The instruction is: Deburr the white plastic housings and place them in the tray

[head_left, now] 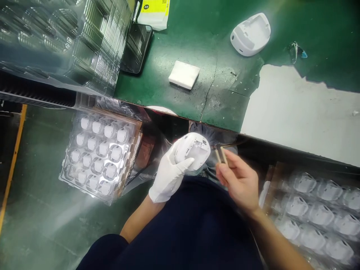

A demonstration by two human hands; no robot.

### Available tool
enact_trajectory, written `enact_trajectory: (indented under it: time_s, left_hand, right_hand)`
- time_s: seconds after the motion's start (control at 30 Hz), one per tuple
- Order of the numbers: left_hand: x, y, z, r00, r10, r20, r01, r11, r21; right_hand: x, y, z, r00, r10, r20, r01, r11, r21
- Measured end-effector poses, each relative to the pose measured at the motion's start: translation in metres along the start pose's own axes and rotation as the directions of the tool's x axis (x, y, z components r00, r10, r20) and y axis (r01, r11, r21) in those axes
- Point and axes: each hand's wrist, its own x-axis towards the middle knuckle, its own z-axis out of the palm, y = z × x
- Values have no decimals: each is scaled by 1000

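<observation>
My left hand (168, 174), in a white glove, grips a white plastic housing (189, 148) just off the bench's front edge. The housing's open recess faces up, and my thumb lies across its near side. My bare right hand (240, 178) is closed on a small tool with pale strips (222, 155) and a dark middle; its exact kind I cannot make out. The tool's upper end is close to the housing's right side, with a narrow gap between them. A similar white housing (250, 34) rests on the green bench, its recess facing up.
On the green bench (191, 41) lie a white block (184, 75), a black phone-like slab (137, 48), a yellow-and-white packet (153, 13) and a small blue-tipped item (298, 52). Clear trays (92, 48) are stacked at left. Filled trays (98, 155) (317, 213) stand below on both sides.
</observation>
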Motion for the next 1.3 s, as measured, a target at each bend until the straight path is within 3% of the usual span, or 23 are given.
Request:
enact_trajectory:
  time_s: [0.1, 0.27, 0.33, 0.4, 0.47, 0.57, 0.73, 0.87, 0.97, 1.13, 1.3]
  left_hand:
    - [1, 0, 0, 1000, 23, -1, -23, 999, 22]
    - [2, -3, -5, 998, -62, 0, 62, 998, 17]
    - [4, -8, -9, 999, -36, -33, 41, 986, 163]
    - [5, -16, -13, 999, 20, -39, -3, 916, 402]
    - [7, -25, -15, 1000, 30, 4, -27, 842, 539]
    - [9, -33, -16, 998, -27, 62, -3, 902, 432]
    - [17, -25, -22, 993, -102, 52, 102, 995, -6]
    - [22, -13, -25, 962, -270, 44, 273, 943, -192]
    - [23, -8, -22, 966, -259, 1, 256, 953, -162]
    - [18, -12, -22, 999, -46, 19, 45, 999, 16]
    - [16, -21, -25, 992, 69, -101, -54, 988, 143]
  right_hand:
    - [6, 4, 8, 979, 130, -155, -109, 985, 132]
    - [19, 0, 21, 970, 234, -64, -200, 921, 336]
    - [21, -3, 24, 967, 253, -42, -218, 898, 382]
    - [22, -6, 28, 962, 273, -24, -243, 890, 385]
    - [22, -7, 32, 952, 303, 29, -293, 886, 358]
    - [21, -8, 36, 952, 297, 70, -304, 900, 312]
    - [15, -11, 24, 985, 173, -26, -161, 955, 249]
    - [5, -13, 9, 982, 137, 130, -149, 985, 83]
    - [0, -14, 4, 951, 182, 252, -188, 982, 2]
    - [1, -15, 6, 916, 281, 285, -278, 959, -54]
    - [5, -13, 8, 865, 338, 370, -322, 941, -106]
